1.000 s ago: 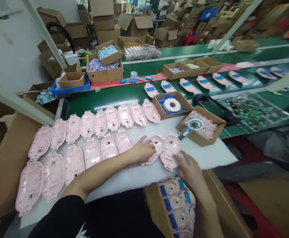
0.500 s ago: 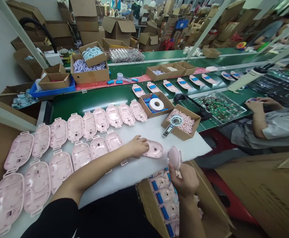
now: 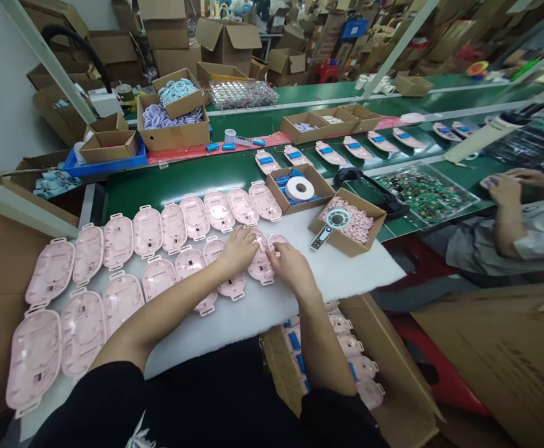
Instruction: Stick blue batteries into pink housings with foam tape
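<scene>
Two rows of pink oval plastic shells [image 3: 150,230] lie overlapping on a white foam sheet [image 3: 346,274]. My left hand [image 3: 240,249] rests flat with fingers spread on a shell [image 3: 260,264] at the right end of the near row. My right hand [image 3: 291,267] lies just right of it, fingers stretched over the last pink shell [image 3: 277,241] at the row's end. Both hands touch the shells and lift nothing.
A carton [image 3: 406,398] of pink shells with blue batteries stands by my right knee. Small boxes hold a tape roll [image 3: 298,186] and pink parts [image 3: 350,221]. A green conveyor [image 3: 183,174] carries more shells. Another person's hands [image 3: 509,183] work at the right.
My right hand, which held a pink shell above the carton, has moved up and left to the row's end. The shell now lies there. My left hand shifted slightly left.
</scene>
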{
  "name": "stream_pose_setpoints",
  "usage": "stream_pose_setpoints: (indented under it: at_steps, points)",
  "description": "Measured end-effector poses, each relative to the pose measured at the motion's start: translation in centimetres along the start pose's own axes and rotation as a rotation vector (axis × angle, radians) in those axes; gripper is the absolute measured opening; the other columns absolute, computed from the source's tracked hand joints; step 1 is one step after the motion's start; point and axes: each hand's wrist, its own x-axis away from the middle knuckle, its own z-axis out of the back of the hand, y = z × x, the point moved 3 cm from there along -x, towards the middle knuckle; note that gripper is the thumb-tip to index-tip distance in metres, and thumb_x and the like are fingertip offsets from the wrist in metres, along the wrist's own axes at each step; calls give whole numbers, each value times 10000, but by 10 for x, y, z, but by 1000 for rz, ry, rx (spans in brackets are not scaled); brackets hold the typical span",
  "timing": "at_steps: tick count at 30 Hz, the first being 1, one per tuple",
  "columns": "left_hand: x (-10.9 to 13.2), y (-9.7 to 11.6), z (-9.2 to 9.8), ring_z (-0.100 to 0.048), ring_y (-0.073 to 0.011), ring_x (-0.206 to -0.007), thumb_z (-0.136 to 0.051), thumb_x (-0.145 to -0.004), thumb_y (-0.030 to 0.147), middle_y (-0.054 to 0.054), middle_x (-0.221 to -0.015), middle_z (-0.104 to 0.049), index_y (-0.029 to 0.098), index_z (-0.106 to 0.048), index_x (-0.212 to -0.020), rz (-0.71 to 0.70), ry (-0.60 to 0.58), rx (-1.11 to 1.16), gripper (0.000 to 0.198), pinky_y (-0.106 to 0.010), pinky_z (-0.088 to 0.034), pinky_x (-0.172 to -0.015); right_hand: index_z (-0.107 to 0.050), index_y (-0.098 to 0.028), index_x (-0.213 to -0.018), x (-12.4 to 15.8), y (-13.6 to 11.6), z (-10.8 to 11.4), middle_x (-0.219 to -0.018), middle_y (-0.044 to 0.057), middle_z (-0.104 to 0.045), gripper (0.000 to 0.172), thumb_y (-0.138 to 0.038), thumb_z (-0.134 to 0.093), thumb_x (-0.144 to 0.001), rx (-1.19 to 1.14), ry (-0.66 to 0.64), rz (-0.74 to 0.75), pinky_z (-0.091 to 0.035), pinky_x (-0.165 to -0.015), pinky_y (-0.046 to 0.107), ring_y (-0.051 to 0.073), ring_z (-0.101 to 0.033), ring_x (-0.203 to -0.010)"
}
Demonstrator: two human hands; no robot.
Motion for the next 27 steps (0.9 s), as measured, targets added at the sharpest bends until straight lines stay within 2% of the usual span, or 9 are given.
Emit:
stream_pose_setpoints:
  at_steps: [5,7,10,12,15,19,21,23,27]
  points:
    - [106,-12,35,-627,-311,-1119,-619,-1029,392,-119,-1156,-710,172,-719,-1133,159,-37,14,262,-443,-503,-919,-709,-193,-1247,51,2,2,-1283,155,-717,313,-362,-532,-1052,-171,270,183,-498,-1059,518,343,-645,-1199]
    - [157,-3,31,-634,-309,-1093,-749,-932,531,-99,-1159,-724,180,-717,-1135,188,-86,46,407,-442,-512,-903,-698,-216,-1253,75,-5,-1,-1234,141,-722,264,-314,-585,-1035,-293,343,267,-531,-1029,513,325,-658,-1176]
    - [207,16,13,-630,-303,-1162,-756,-956,347,-89,-1253,-733,182,-702,-1170,224,3,18,276,-452,-496,-977,-673,-256,-1278,97,-35,-7,-1175,117,-716,295,-183,-639,-994,-452,352,395,-578,-939,477,298,-684,-1104]
    - [223,25,8,-655,-265,-1124,-638,-1007,153,-66,-1198,-759,184,-702,-1132,234,160,-10,143,-425,-497,-975,-663,-272,-1287,102,-61,-9,-1154,109,-713,345,-125,-638,-976,-526,326,491,-592,-887,462,289,-696,-1058]
    - [235,23,22,-676,-239,-1066,-555,-1019,58,-57,-1108,-773,183,-680,-1142,228,436,104,216,-409,-519,-939,-626,-301,-1362,100,-94,-6,-1215,120,-702,419,-127,-631,-982,-579,232,600,-596,-908,488,303,-690,-1110]
    - [244,-2,62,-710,-192,-965,-502,-1069,113,-58,-1019,-749,224,-655,-1173,102,721,671,216,-366,-596,-864,-445,-309,-1576,99,-125,-3,-1534,168,-547,647,-333,-708,-985,-606,-3,714,-535,-1076,593,376,-536,-1412]
    - [243,-18,73,-741,-185,-946,-476,-1112,239,-51,-988,-749,237,-657,-1140,27,765,1013,184,-366,-627,-876,-407,-312,-1605,105,-137,-6,-1589,163,-505,716,-377,-734,-971,-650,-91,802,-526,-1106,596,383,-494,-1462]
    - [246,-34,73,-756,-205,-1010,-450,-1126,347,-65,-1034,-764,239,-656,-1162,72,742,1165,235,-395,-628,-929,-445,-337,-1578,114,-143,-12,-1495,126,-610,635,-238,-681,-997,-731,-109,861,-578,-1062,513,325,-599,-1372]
    - [291,-52,60,-706,-258,-1123,-647,-1039,434,-106,-1206,-744,219,-629,-1307,478,579,646,344,-406,-575,-951,-496,-311,-1550,124,-137,-21,-1293,95,-731,646,-22,-579,-978,-704,63,735,-622,-942,408,261,-724,-1160]
